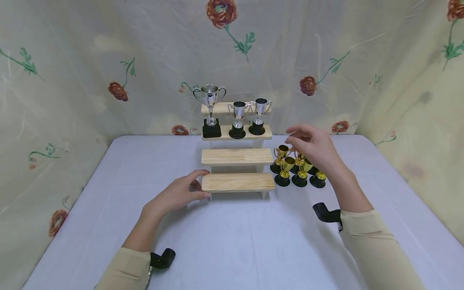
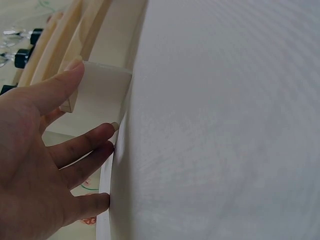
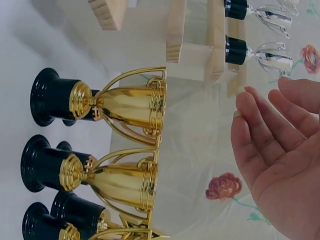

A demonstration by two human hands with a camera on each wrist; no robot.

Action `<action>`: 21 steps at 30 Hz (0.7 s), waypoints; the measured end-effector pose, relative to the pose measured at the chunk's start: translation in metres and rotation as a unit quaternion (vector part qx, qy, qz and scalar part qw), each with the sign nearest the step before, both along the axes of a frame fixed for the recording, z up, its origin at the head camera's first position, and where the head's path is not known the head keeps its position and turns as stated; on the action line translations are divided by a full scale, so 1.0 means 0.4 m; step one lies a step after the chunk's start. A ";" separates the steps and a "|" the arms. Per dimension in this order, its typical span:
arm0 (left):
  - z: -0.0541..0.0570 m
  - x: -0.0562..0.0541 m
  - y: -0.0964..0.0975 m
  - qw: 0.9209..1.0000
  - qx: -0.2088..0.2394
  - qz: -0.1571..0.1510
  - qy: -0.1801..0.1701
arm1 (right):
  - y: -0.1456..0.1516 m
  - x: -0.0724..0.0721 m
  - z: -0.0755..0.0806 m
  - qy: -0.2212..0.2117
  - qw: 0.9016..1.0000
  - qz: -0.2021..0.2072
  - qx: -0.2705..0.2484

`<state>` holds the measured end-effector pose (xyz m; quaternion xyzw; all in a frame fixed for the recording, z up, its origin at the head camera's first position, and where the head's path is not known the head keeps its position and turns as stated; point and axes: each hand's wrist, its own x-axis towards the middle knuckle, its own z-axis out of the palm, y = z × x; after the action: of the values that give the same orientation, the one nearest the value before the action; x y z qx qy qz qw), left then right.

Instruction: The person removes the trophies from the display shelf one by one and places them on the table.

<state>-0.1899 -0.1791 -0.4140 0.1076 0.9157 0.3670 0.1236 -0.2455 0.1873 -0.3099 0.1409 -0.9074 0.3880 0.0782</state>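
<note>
A stepped wooden display stand (image 1: 237,182) with pale legs stands mid-table. My left hand (image 1: 177,192) holds the left end of its lowest step; in the left wrist view the thumb (image 2: 70,82) lies on the board's front edge and the other fingers reach behind and below. On the upper step are a large silver trophy cup (image 1: 211,98) with a square black base and two smaller silver trophy cups (image 1: 238,114) (image 1: 259,110). Over several gold trophy cups (image 1: 284,171) right of the stand hovers my right hand (image 1: 319,149), fingers loosely bent, holding nothing. It hides some rear cups.
A white cloth (image 1: 232,241) covers the table. Behind and at the sides hangs a floral curtain (image 1: 156,60). The topmost step (image 1: 221,108) is partly behind the silver cups. Black wrist mounts (image 1: 163,258) stick out from both sleeves.
</note>
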 end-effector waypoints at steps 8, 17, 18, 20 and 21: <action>0.002 -0.001 0.001 1.000 0.001 0.001 -0.002 | -0.014 -0.016 0.005 -0.005 1.000 0.000 -0.019; -0.001 -0.003 -0.004 1.000 0.006 -0.002 0.002 | -0.036 -0.034 0.010 -0.003 1.000 0.000 -0.025; -0.001 -0.003 -0.004 1.000 0.006 -0.003 0.002 | -0.038 -0.037 0.010 -0.001 1.000 0.000 -0.025; -0.002 -0.002 -0.004 1.000 0.007 -0.001 0.001 | -0.041 -0.046 0.010 0.001 1.000 0.000 -0.025; -0.003 -0.002 -0.003 1.000 0.006 -0.001 0.000 | -0.041 -0.048 0.010 0.002 1.000 0.000 -0.025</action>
<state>-0.1907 -0.1804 -0.4150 0.1091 0.9133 0.3727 0.1229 -0.2645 0.1707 -0.3057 0.1399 -0.8973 0.4104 0.0830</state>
